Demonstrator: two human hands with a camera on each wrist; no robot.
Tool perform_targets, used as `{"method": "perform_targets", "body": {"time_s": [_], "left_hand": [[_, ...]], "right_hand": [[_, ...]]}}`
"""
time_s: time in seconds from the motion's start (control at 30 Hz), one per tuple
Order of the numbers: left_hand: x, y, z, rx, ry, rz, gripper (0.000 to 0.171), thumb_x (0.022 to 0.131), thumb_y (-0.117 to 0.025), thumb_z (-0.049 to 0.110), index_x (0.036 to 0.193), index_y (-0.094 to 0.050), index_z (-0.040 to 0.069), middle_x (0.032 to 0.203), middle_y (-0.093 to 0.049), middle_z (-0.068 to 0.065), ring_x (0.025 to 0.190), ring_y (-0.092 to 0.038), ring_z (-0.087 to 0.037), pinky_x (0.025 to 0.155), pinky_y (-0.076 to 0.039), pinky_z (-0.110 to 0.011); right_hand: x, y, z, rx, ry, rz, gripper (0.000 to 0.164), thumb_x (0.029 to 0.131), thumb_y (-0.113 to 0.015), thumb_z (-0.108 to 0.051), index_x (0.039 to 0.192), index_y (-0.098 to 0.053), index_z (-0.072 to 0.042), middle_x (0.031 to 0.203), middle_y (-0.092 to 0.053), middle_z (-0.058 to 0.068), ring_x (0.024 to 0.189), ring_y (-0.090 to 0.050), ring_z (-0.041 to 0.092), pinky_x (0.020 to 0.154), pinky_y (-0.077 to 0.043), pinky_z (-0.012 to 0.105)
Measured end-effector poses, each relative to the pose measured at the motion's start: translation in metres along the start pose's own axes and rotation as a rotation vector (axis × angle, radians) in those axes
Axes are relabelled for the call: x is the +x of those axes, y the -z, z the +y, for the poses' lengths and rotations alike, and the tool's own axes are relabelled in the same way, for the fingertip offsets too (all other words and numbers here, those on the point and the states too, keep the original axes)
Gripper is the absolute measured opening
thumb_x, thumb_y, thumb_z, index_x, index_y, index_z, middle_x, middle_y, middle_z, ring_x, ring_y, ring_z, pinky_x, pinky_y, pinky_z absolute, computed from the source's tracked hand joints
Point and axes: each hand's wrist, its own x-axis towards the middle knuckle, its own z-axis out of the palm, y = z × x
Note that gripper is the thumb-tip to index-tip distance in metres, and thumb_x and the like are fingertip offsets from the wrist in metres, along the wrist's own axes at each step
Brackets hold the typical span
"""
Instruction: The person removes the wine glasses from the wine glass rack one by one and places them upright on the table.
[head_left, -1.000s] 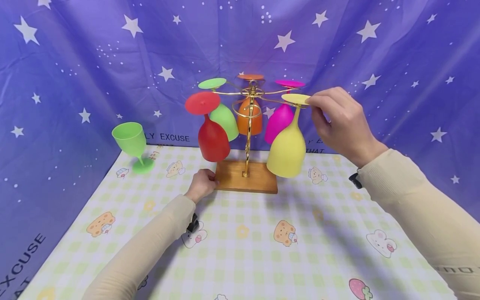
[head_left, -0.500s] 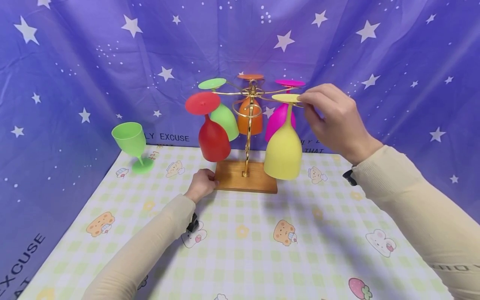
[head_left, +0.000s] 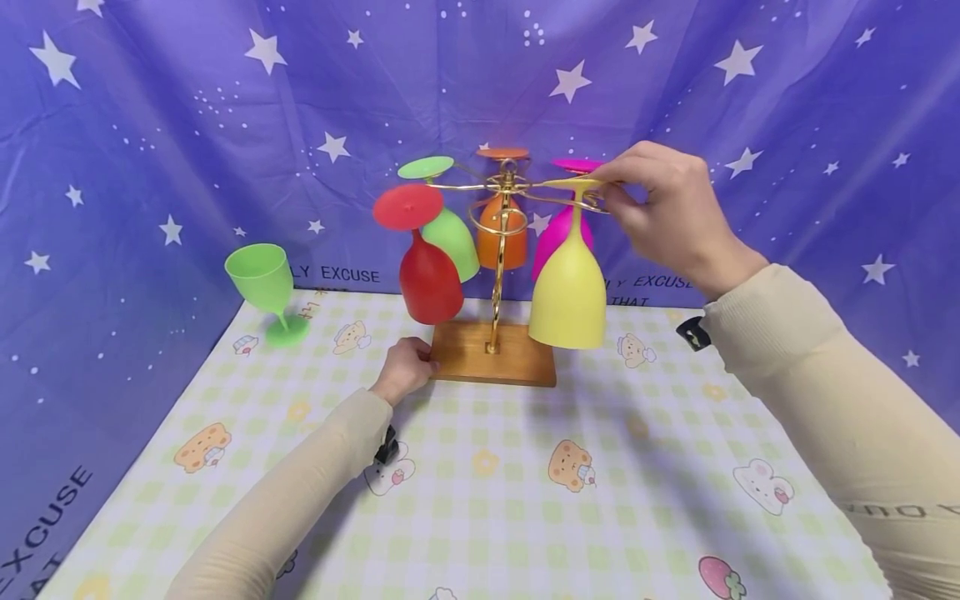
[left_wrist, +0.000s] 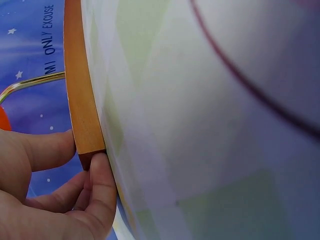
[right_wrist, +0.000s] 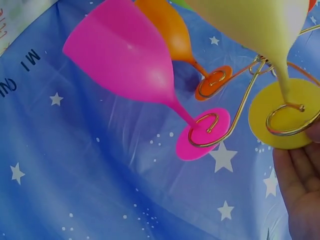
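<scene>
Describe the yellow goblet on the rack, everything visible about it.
The yellow goblet is opaque, matte and plastic-looking, with a rounded bowl, thin stem and flat round foot. It hangs upside down, bowl mouth facing the table, on the near right arm of the gold wire rack. The stem passes through the arm's curled wire loop, and the foot lies against that loop. The right hand pinches the foot's edge. The pink goblet hangs just behind; whether the two touch cannot be told.

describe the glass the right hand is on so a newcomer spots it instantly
Start at the gold wire rack on its wooden base, mid-table. Five plastic goblets hang upside down from it. The target is the yellow plastic goblet, front right, its foot pinched by the right hand: the only yellow one.
</scene>
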Motion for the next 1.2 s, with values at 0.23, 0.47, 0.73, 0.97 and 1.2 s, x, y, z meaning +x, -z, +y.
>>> {"method": "perform_targets", "body": {"time_s": [0.23, 0.47, 0.73, 0.97, 1.2], "left_hand": [[0.0, -0.004, -0.001, -0.009, -0.002, -0.004, 0.026, 0.082, -0.068, 0.006, 0.105, -0.065, -0.006, 0.097, -0.067, -0.016, 0.086, -0.06, -0.027, 0.076, -0.052, -0.035], [0.001, -0.006, -0.002, -0.013, 0.004, -0.007, 0.026, 0.082, -0.068, 0.005, 0.105, -0.065, -0.006, 0.097, -0.066, -0.016, 0.085, -0.06, -0.026, 0.076, -0.052, -0.035], [0.0, -0.003, 0.0, -0.009, 0.0, -0.006, 0.028, 0.082, -0.069, 0.006, 0.107, -0.065, -0.006, 0.099, -0.066, -0.016, 0.088, -0.06, -0.027, 0.077, -0.052, -0.036], [0.0, -0.001, 0.001, -0.009, 0.028, -0.009, 0.028, 0.083, -0.068, 0.007, 0.108, -0.064, -0.005, 0.099, -0.066, -0.016, 0.088, -0.059, -0.027, 0.079, -0.052, -0.036], [0.0, 0.001, 0.001, -0.012, 0.018, -0.007, 0.027, 0.083, -0.069, 0.007, 0.106, -0.065, -0.006, 0.101, -0.066, -0.016, 0.089, -0.059, -0.027, 0.08, -0.052, -0.037]], "right_hand": [[0.002, 0.006, 0.006, -0.012, -0.14, -0.082, 0.017, 0.084, -0.064, 0.004, 0.093, -0.076, -0.005, 0.082, -0.068, 0.007, 0.075, -0.053, 0.009, 0.07, -0.039, 0.015], [-0.005, 0.013, 0.013, -0.062, -0.249, -0.109, 0.02, 0.086, -0.06, 0.001, 0.096, -0.076, -0.006, 0.082, -0.067, 0.007, 0.073, -0.047, 0.009, 0.066, -0.036, 0.019], [-0.018, 0.02, 0.018, -0.107, -0.269, -0.037, 0.018, 0.086, -0.059, 0.0, 0.092, -0.076, -0.004, 0.081, -0.066, 0.007, 0.073, -0.046, 0.003, 0.073, -0.035, 0.022], [-0.037, 0.024, 0.022, -0.114, -0.268, 0.039, 0.018, 0.086, -0.059, -0.001, 0.092, -0.075, -0.004, 0.08, -0.066, 0.008, 0.076, -0.046, -0.008, 0.076, -0.035, 0.019], [-0.065, 0.021, 0.026, -0.137, -0.312, 0.081, 0.016, 0.085, -0.061, 0.001, 0.093, -0.074, -0.001, 0.083, -0.067, 0.01, 0.078, -0.046, -0.014, 0.074, -0.037, 0.007]]}}
